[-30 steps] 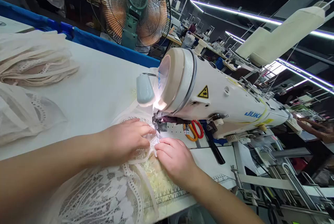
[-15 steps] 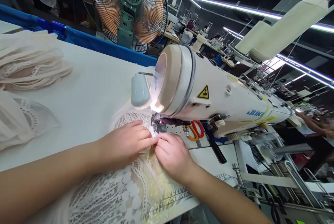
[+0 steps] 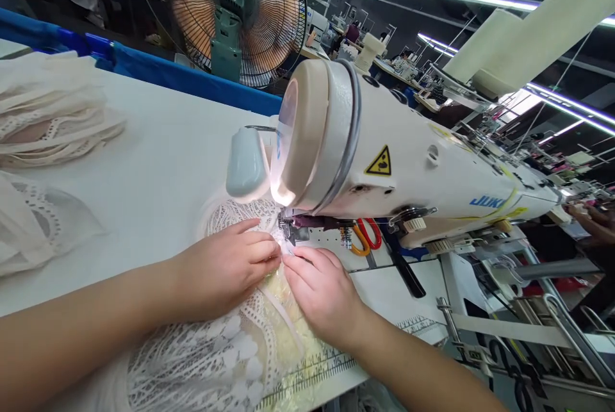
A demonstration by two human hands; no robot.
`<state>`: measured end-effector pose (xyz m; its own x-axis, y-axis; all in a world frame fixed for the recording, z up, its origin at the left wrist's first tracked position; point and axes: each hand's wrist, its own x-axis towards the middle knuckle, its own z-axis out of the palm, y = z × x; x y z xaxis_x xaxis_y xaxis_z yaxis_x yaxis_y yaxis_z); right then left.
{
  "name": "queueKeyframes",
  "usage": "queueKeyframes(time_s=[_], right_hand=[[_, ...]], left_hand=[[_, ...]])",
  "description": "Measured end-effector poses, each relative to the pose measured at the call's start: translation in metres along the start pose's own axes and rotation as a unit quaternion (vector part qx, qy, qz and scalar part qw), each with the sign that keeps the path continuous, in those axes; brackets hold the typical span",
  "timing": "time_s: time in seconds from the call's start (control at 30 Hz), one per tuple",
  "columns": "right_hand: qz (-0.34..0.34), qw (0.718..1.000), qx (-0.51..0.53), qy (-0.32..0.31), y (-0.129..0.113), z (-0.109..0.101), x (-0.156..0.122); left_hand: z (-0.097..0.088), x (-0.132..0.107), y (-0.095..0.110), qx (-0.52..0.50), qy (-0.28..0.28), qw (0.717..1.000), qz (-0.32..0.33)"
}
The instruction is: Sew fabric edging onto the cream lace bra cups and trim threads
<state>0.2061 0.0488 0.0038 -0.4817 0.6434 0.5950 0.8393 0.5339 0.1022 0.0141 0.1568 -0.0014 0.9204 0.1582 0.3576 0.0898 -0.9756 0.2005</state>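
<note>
White lace fabric [image 3: 202, 354] spreads from the table's front edge up to the needle area of a sewing machine [image 3: 331, 143]. My left hand [image 3: 228, 268] rests on the lace just left of the presser foot [image 3: 288, 226], thumb and fingers closed on the cloth. Close by, my right hand [image 3: 319, 290] pinches the fabric edge in front of the foot, its fingertips near the left thumb. A small lamp [image 3: 247, 165] lights this spot. What lies under both palms is hidden.
Piles of pale lace pieces [image 3: 52, 120] lie at the left. Right of the foot are scissors with red and orange handles [image 3: 369, 236] and a black-handled tool [image 3: 408, 274]. A printed ruler [image 3: 312, 370] runs along the front edge. A large fan [image 3: 235, 21] stands behind.
The view has shifted slightly, with the machine appearing a little nearer. My left fingertips have drawn back a little from the right ones. Both hands stay at the presser foot.
</note>
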Motion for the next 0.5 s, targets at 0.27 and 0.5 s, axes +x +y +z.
queueKeyframes(time_s=[0.27, 0.5], right_hand=[[0.024, 0.998, 0.037, -0.034, 0.002, -0.006, -0.004], [0.04, 0.998, 0.044, -0.027, 0.004, -0.006, -0.004]], left_hand=[[-0.015, 0.008, -0.016, -0.005, -0.026, 1.0, 0.017], [-0.017, 0.01, -0.029, 0.036, -0.014, 0.999, 0.017]])
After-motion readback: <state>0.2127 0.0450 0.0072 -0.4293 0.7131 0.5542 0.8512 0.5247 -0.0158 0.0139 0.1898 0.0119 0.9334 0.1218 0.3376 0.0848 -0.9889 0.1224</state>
